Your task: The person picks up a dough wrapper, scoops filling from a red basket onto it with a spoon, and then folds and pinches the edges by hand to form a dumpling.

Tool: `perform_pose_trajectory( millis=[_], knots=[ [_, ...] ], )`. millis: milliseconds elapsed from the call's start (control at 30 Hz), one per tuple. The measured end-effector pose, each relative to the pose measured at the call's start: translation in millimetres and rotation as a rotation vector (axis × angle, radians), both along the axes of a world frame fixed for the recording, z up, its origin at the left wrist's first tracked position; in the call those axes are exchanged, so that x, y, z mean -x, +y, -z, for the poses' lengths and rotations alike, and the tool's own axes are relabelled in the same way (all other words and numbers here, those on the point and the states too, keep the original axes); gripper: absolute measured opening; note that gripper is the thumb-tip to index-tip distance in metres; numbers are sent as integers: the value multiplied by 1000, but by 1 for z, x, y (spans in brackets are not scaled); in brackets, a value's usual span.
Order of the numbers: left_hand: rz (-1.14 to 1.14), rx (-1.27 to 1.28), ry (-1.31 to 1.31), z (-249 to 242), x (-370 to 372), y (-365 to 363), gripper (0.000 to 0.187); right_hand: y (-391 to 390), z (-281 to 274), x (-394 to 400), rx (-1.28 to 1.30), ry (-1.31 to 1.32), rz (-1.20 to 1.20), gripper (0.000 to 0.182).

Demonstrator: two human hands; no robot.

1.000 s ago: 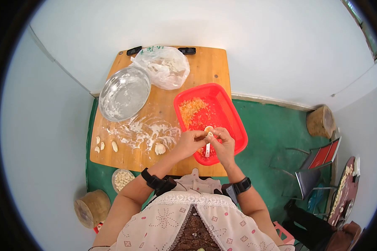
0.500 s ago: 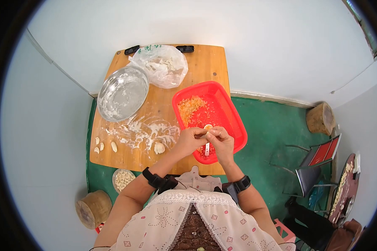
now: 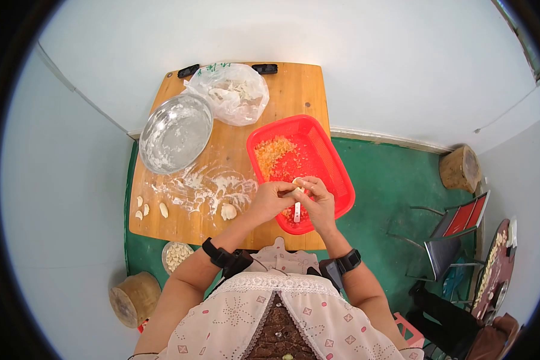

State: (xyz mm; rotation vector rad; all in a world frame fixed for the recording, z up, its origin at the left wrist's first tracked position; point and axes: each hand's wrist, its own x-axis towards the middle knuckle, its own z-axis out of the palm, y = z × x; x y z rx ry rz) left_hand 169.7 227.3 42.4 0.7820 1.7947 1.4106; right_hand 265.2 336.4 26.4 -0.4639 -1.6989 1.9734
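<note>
A small dumpling [image 3: 297, 182] of pale dough is pinched between the fingertips of my left hand [image 3: 271, 201] and my right hand [image 3: 319, 207]. Both hands are closed on it, over the near part of a red plastic basket [image 3: 337, 165]. Orange chopped filling [image 3: 274, 151] lies heaped on the basket's left side. Below my fingers the white handle of a spoon [image 3: 297, 213] shows; its other end is hidden. Left of my left hand, a lump of dough [image 3: 228, 211] rests on the floured wooden table [image 3: 192, 227].
A floury metal basin [image 3: 177, 135] and a plastic bag [image 3: 237, 99] stand at the back left. Several small dough pieces [image 3: 164, 209] lie near the table's left edge. Below are a bowl of white pieces [image 3: 177, 257] and a wooden stump [image 3: 135, 299]. A chair [image 3: 453, 231] and a person's legs [image 3: 444, 321] are at right.
My fingers have drawn together over the dumpling, and its orange filling, visible before, is now covered. Right fingertips have shifted slightly up over it. The basket and spoon stay in place.
</note>
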Motion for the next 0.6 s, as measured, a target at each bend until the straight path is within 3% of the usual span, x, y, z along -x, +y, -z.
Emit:
perform_pose_trajectory(
  millis=[367, 467, 600],
  knots=[
    [61, 56, -3, -1, 3, -1, 22, 1, 18, 1, -28, 19, -24, 11],
    [40, -10, -145, -5, 3, -1, 22, -7, -7, 5, 293, 30, 69, 17],
    [12, -82, -316, -9, 6, -2, 22, 3, -8, 3, 96, -46, 13, 21]
  ],
)
